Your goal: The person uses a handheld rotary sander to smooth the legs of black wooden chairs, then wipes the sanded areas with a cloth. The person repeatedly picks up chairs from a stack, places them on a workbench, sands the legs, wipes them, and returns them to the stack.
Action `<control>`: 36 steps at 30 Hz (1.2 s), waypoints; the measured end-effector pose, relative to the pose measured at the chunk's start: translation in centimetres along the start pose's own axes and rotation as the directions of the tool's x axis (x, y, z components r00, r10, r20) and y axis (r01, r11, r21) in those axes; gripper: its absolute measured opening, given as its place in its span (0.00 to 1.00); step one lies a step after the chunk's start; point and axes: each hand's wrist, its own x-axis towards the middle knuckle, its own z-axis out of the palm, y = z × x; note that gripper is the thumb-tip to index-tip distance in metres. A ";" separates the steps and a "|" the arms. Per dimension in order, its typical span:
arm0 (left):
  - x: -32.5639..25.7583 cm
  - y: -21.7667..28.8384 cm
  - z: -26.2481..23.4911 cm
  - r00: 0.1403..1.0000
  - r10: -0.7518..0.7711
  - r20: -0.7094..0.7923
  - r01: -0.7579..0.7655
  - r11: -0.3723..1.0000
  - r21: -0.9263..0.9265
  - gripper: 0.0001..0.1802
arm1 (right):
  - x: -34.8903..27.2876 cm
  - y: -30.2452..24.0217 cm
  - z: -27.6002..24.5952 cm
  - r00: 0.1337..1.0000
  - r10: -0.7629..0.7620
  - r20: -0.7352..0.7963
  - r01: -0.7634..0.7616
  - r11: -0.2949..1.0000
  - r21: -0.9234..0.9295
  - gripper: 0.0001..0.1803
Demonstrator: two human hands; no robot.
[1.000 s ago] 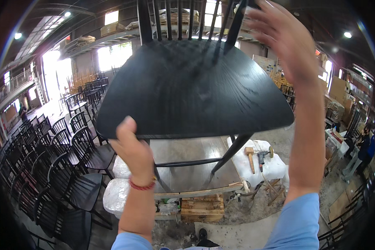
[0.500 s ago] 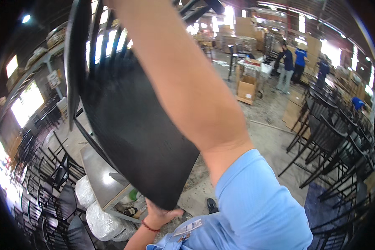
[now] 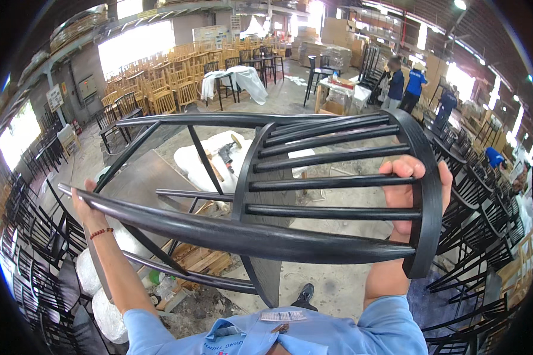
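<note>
A black wooden spindle-back chair [image 3: 278,237] lies lengthwise across the view in front of me, held in the air. Its curved top rail points right and its legs point left. My left hand [image 3: 89,208] grips the end of a long leg, with part of the fingers hidden behind it. Around the top rail, my right hand [image 3: 404,186] is closed, its fingers showing between the spindles. The seat, seen edge-on in the middle, hides part of the floor.
Below the chair is a grey-topped table [image 3: 151,171] beside a white wrapped bundle with a power tool [image 3: 225,155] on it. Black chairs [image 3: 474,236] crowd both sides. Unpainted wooden chairs [image 3: 180,77] are massed at the back. Several people [image 3: 416,86] stand at the far right.
The chair has turned from seat-facing to lying sideways, its back now to the right. My right arm has come down from across the view, and my left hand has moved up and left onto a leg.
</note>
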 end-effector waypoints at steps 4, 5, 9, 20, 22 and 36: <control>-0.7 -2.9 5.8 0.980 0.028 0.199 -0.004 0.993 -0.119 0.14 | -2.0 -4.0 -11.0 0.989 0.059 -0.135 -0.061 0.998 -0.009 0.30; -2.7 -5.7 9.6 0.975 0.071 0.211 -0.057 0.996 -0.070 0.15 | -2.9 -5.5 -14.0 0.987 0.038 -0.155 -0.047 0.997 -0.055 0.29; -8.1 -5.9 24.0 0.789 0.004 0.615 0.189 0.950 -0.249 0.15 | -8.7 -10.7 -24.4 0.854 -0.047 -0.517 -0.052 0.983 -0.174 0.32; -27.4 -24.3 56.4 0.218 -0.041 0.975 0.482 0.873 -0.072 0.05 | -23.4 -1.8 -39.9 -0.167 -0.214 -0.962 -0.525 0.846 -0.097 0.21; -29.4 -28.8 59.9 0.174 -0.157 0.972 0.564 0.825 0.032 0.04 | -23.6 2.5 -42.8 -0.219 -0.212 -0.953 -0.460 0.883 -0.090 0.21; -19.0 -68.0 72.3 -0.088 -0.155 0.984 0.341 0.923 0.176 0.10 | -2.9 19.7 -63.9 -0.222 0.099 -0.970 -0.942 0.233 0.239 0.27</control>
